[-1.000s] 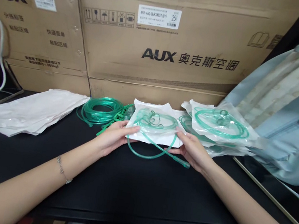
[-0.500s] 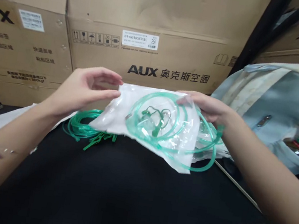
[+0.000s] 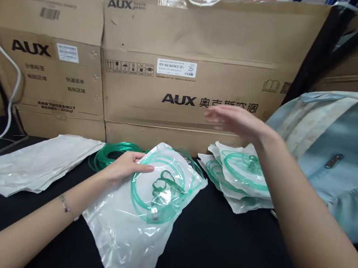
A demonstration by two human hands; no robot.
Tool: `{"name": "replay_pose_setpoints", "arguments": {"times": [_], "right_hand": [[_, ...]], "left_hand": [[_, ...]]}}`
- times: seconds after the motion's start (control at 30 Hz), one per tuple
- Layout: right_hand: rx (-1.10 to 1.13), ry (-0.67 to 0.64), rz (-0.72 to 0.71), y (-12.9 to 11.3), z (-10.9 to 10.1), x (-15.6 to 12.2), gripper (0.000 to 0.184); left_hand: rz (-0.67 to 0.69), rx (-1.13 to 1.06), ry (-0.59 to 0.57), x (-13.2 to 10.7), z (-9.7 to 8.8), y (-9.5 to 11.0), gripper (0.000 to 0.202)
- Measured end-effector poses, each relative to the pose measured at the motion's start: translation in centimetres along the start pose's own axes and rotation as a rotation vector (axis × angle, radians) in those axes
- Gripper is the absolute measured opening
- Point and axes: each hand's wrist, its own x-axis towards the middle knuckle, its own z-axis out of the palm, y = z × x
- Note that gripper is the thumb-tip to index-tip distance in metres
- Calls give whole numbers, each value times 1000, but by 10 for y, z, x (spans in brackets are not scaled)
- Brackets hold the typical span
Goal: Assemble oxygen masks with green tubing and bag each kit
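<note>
My left hand (image 3: 131, 166) grips the upper left edge of a clear-fronted white pouch (image 3: 128, 240), thumb lying on its front. Inside the pouch is an oxygen mask (image 3: 162, 202) with coiled green tubing and a green strap. The pouch slants toward me above the black table. My right hand (image 3: 231, 117) is raised in front of the carton, fingers stretched out and slightly blurred, holding nothing. Below it, at the right, lies a stack of similar filled pouches (image 3: 242, 174). Loose coiled green tubing (image 3: 112, 152) lies behind my left hand, partly hidden.
Flat white pouches (image 3: 29, 164) are piled on the left of the black table (image 3: 213, 254). AUX cartons (image 3: 188, 35) stand along the back. A light blue backpack (image 3: 351, 149) sits at the right, and a white cable (image 3: 11, 97) hangs at the left.
A filled pouch held up by my right hand is gone from there; a stack of pouches shows at right. My right hand has risen empty. My left hand has lowered and holds a pouch.
</note>
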Motion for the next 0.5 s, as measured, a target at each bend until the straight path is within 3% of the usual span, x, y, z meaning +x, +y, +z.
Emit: {"name": "replay_pose_setpoints", "arguments": {"times": [0.03,0.13,0.2,0.27,0.37,0.5], "right_hand": [[-95,47,75,4,5,-8,38],[-298,-29,129,23,40,-25,41],[-313,-92,115,38,65,-27,35],[-289,-25,109,49,80,-22,36],[-239,3,57,56,80,-12,41],[-135,-107,-72,49,67,-10,37]], "left_hand": [[18,-46,44,-1,-1,-4,34],[60,-111,115,-4,0,-10,37],[69,-117,136,-7,2,-11,38],[69,-128,157,-8,4,-11,36],[64,-138,178,-10,5,-11,33],[47,-131,178,-11,3,-9,32]]}}
